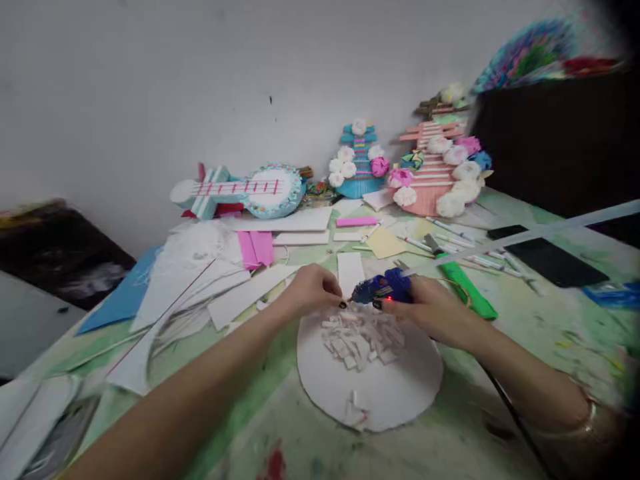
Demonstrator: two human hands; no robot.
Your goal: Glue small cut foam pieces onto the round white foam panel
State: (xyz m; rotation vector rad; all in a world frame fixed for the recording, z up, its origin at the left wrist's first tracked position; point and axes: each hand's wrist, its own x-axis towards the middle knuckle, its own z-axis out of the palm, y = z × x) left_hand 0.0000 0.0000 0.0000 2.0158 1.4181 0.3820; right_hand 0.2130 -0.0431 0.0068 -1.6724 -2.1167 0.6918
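My right hand (pixel 435 308) is closed around a blue hot glue gun (pixel 383 288) with a small red light; a long translucent glue stick (pixel 520 237) runs out of its back to the right. The gun's nozzle points left at the fingertips of my left hand (pixel 317 291), which are pinched together; whatever they hold is too small to make out. Below both hands lies a white round board (pixel 320 380) with a heap of small white cut pieces (pixel 357 343) on it. A few more little pieces (pixel 355 410) lie near its front edge.
Craft instruments stand along the wall: a light-blue one (pixel 273 193), a blue one (pixel 359 180) and a pink one (pixel 430 180) with paper flowers. White sheets (pixel 185 293) cover the left. Markers (pixel 470 250), a green-handled tool (pixel 465 287) and a black phone (pixel 555 260) lie right.
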